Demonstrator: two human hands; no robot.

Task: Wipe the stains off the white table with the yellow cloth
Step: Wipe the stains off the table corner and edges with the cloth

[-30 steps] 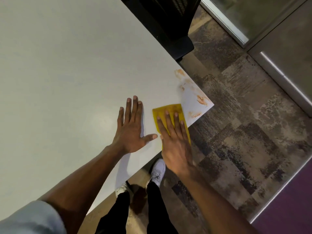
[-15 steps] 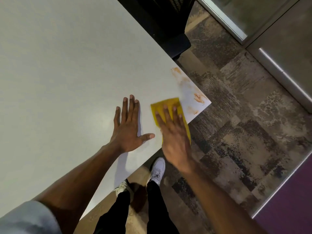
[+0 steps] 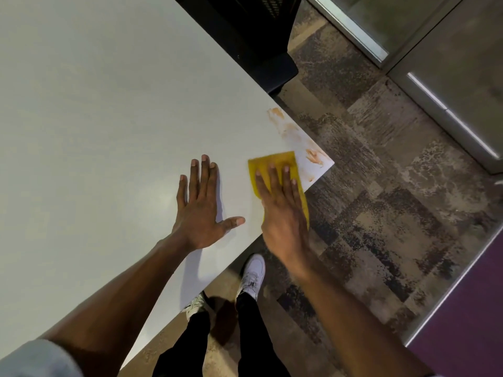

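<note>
The white table (image 3: 95, 118) fills the left of the view, its corner pointing right. Orange-brown stains (image 3: 313, 156) run along the edge near that corner. A yellow cloth (image 3: 275, 160) lies flat just left of the stains, its lower edge reaching past the table's front edge. My right hand (image 3: 283, 210) presses on the cloth with straight fingers. My left hand (image 3: 201, 205) rests flat on the bare table beside it, fingers spread.
A black chair (image 3: 258, 36) stands behind the table's far edge. Patterned carpet (image 3: 381, 200) covers the floor to the right, bounded by metal-framed glass panels (image 3: 435, 99). My legs and white shoes (image 3: 253, 276) are below the table's front edge.
My right hand has slid the yellow cloth up and to the right toward the corner stains, covering the lowest smear. My left hand has stayed flat in place.
</note>
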